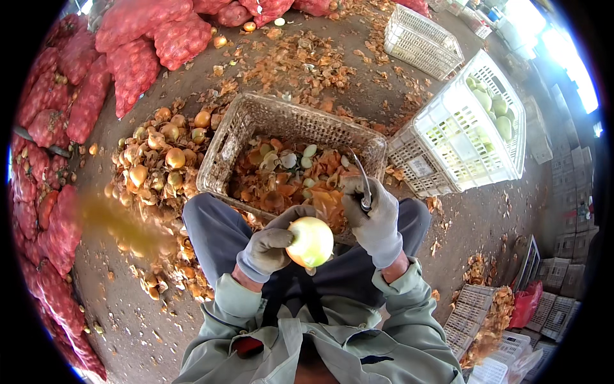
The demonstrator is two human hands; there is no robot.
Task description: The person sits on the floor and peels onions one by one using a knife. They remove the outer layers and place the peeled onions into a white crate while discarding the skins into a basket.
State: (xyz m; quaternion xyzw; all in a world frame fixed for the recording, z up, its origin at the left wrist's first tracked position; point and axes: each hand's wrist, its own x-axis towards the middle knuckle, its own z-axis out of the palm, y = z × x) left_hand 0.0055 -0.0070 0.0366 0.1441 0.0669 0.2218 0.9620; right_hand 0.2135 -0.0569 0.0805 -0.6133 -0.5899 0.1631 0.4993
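My left hand (273,242), in a grey work glove, holds a partly peeled onion (311,241), pale yellow-green with some orange on its left side. My right hand (371,213), gloved too, is closed around the handle of a small curved knife (363,177), its blade pointing up and away from me. The blade is apart from the onion. Beyond both hands stands a dirty plastic crate (307,113) holding loose onion skins (278,185) and several pale trimmed pieces. To its left lies a pile of unpeeled onions (158,153) on the floor.
Red mesh sacks (134,72) full of onions are heaped at left and far left. At right, a white crate of pale green onions (501,113) rests on another crate (422,163). An additional white crate (422,43) stands behind. Skins litter the floor; more crates (470,312) lie at lower right.
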